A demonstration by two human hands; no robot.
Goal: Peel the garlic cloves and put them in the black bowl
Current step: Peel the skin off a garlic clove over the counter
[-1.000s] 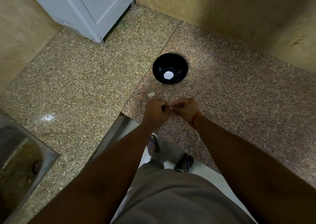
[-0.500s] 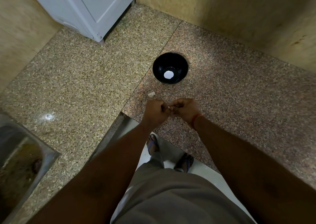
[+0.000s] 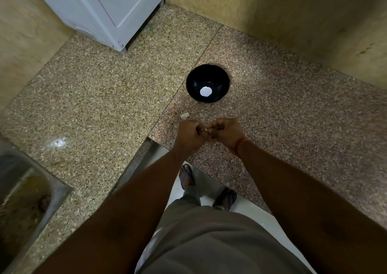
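A black bowl (image 3: 208, 83) with a white round spot at its bottom stands on the granite counter (image 3: 293, 110). Just below it, my left hand (image 3: 191, 135) and my right hand (image 3: 227, 133) meet above the counter's front edge, fingers curled. Between their fingertips they pinch a small pale garlic clove (image 3: 205, 130), mostly hidden by the fingers. A small pale scrap of garlic or peel (image 3: 184, 116) lies on the counter just above my left hand.
A white appliance (image 3: 104, 7) stands at the back left corner. Tan walls close the counter at the back and left. A steel sink (image 3: 27, 194) lies at the lower left. The counter's inner corner edge (image 3: 150, 141) is right under my hands.
Both hands stay together at the same spot, with only small finger movements on the clove. The bowl and the scrap have not moved.
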